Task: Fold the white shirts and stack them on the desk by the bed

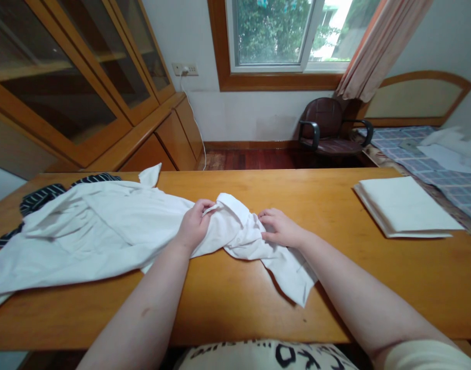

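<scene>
A white button-up shirt (104,221) lies stretched across the desk, its wide body to the left and its collar (233,208) near the middle. My left hand (197,221) is closed, pinching the cloth beside the collar between thumb and fingers. Against the bunched cloth just right of the collar rests my right hand (279,227), its fingers slightly bent and thumb apart from them. A loose white flap of the shirt (291,277) hangs toward me below the right hand. Dark striped cloth (42,198) shows from behind the shirt at the far left.
The wooden desk (336,298) spans the view. A folded white stack (409,205) lies on its right side. Beyond are a glass-fronted cabinet (85,123), a brown armchair (324,126), a window and a bed (424,149) with a checked cover.
</scene>
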The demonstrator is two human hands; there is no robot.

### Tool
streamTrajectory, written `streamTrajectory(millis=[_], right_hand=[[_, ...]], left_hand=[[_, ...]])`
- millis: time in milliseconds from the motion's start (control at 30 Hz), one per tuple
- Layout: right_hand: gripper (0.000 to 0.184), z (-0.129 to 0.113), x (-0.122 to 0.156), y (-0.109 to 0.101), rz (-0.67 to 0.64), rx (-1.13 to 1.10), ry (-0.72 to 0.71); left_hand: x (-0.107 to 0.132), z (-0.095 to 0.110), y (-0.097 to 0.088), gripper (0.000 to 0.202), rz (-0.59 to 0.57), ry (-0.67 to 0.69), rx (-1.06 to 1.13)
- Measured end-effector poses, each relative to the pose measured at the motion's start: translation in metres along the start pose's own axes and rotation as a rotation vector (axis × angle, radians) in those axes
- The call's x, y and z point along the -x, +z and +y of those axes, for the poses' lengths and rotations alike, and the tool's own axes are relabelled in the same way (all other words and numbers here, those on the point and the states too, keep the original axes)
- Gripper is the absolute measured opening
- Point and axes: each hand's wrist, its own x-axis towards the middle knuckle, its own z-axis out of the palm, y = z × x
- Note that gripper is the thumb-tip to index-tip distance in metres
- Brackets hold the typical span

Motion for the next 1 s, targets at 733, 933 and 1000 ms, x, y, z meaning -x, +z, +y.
streamTrajectory(millis=[733,933,1000], right_hand=[[0.035,0.004,0.007,-0.002,-0.146,-1.075,0.612],[0.036,0.001,0.002,-0.002,0.327,-1.259,0.488],[0.036,0.005,-0.001,-0.003,0.504,-1.301,0.450]], left_hand=[[0.011,0.010,-0.004,0.018,-0.016,0.054,0.333],[0.007,0.018,-0.004,0.013,0.008,-0.031,0.202],[0.005,0.024,-0.006,0.032,-0.130,-0.042,0.117]])
